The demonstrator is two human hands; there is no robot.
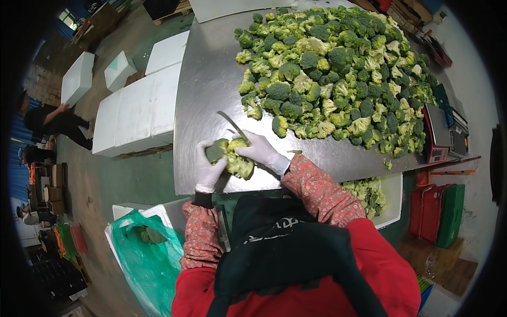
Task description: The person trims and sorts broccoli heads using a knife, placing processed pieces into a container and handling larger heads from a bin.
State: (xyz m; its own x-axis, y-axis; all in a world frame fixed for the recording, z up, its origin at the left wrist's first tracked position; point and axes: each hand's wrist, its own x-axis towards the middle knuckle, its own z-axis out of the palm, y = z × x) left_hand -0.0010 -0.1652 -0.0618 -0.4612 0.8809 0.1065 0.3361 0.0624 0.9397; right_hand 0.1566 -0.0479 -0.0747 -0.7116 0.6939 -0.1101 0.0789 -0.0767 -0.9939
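Both my hands, in white gloves, are over the near left part of a stainless steel table. My left hand grips a broccoli head from its left side, with the pale cut stalks turned toward my right hand. In my right hand is a knife with a narrow curved blade that points up and to the left. The right fingers also touch a yellowish floret at the head's edge; whether it is cut free I cannot tell. Ahead and to the right lies a large heap of broccoli florets.
White foam boxes stand left of the table. A foam box lined with a green plastic bag sits at my lower left. A white tub of trimmings is below the right edge, near a scale. A person carries a white box at far left.
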